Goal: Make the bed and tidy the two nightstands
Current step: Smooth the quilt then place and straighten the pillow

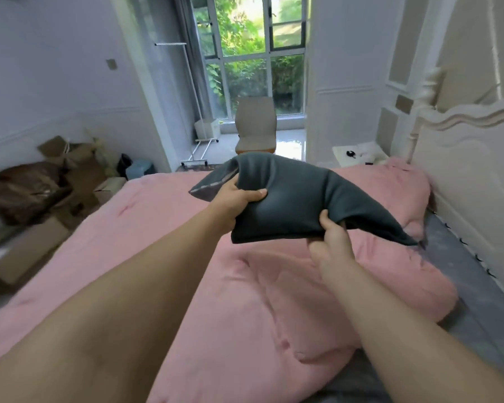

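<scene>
Both hands clamped on dark grey pillow [297, 199], held in the air over pink duvet [245, 271].

Left hand [239, 199] pinching far-left edge, right hand [332, 237] curled round near edge; loose corner drooping toward headboard [472, 170]. Duvet bunched at right, mattress [483, 301] bare there. Far nightstand [358, 155] cluttered. Risk: pillow dropped onto rumpled duvet, lumps locked underneath.

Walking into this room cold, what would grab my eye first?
Probably the dark grey pillow held in mid-air at the centre, gripped by the left hand and right hand. Beneath it spreads a rumpled pink duvet, and behind, a window full of green leaves.
</scene>
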